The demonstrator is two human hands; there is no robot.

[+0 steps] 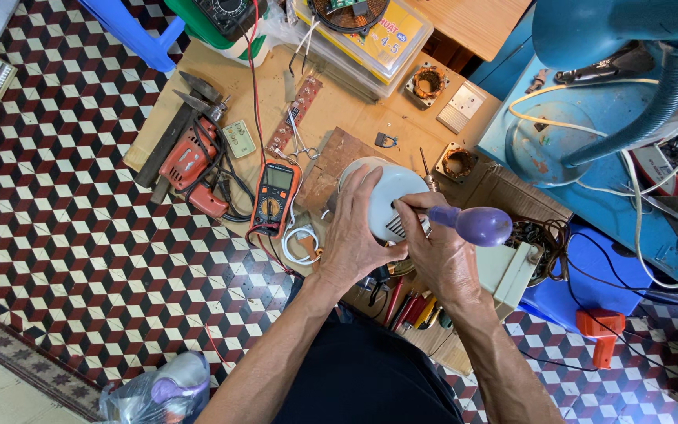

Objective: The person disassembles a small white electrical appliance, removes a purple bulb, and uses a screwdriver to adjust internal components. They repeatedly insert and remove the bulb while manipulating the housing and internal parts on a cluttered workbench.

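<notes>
A round white plastic housing (pixel 386 188) with vent slots stands on a low wooden board (pixel 339 149). My left hand (pixel 352 232) wraps around its left side and holds it steady. My right hand (pixel 437 247) grips a screwdriver with a purple handle (pixel 476 224); its shaft points left into the housing near the slots. A second small screwdriver (pixel 427 174) stands just behind the housing.
An orange multimeter (pixel 275 198) lies left of the housing, with a red drill (pixel 191 162) and a hammer further left. Copper coils (pixel 428 82), a circuit strip and plastic boxes sit at the back. A blue stand with a lamp arm (pixel 653 102) is on the right. Pliers lie near my knees.
</notes>
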